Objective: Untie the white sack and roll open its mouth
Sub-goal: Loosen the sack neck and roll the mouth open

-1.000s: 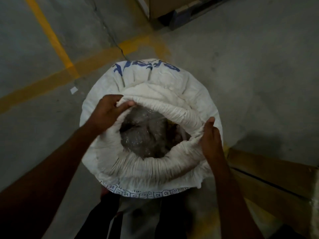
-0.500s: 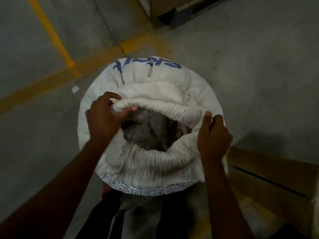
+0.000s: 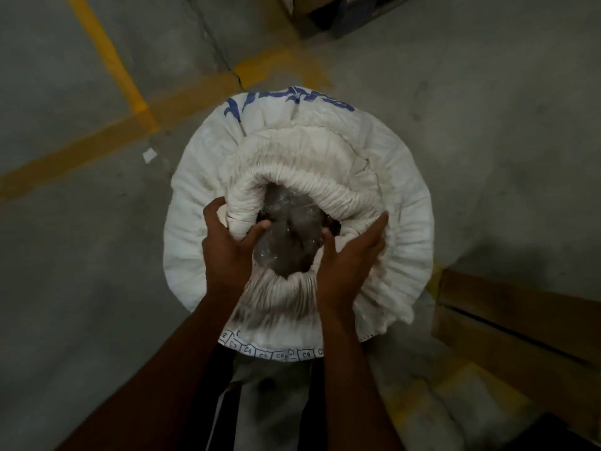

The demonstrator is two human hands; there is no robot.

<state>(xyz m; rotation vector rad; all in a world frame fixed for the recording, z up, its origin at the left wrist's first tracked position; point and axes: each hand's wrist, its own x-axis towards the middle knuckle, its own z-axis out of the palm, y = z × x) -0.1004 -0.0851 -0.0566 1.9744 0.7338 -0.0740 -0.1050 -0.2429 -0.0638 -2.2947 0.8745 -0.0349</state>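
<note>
One white sack [image 3: 302, 177], two hands.
Sack stood upright, mouth upward; left hand [image 3: 227, 245] and right hand [image 3: 349, 255] each clamped its rolled rim.

Matt woven white sack [image 3: 403, 203], glossy plastic liner [image 3: 289, 236], rough concrete floor [image 3: 487, 109].

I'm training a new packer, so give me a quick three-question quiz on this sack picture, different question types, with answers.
1. True or false: the sack mouth is tied shut.
2. Where do both hands grip the rolled rim? A) far side B) near side, by the person C) not touching
3. Fill in: the print at the sack's far edge is ____ in colour.

Key:
1. False; the mouth is open, and a clear liner shows inside.
2. B; the left hand and right hand grip the near part, thumbs inside the mouth.
3. Blue.
</note>
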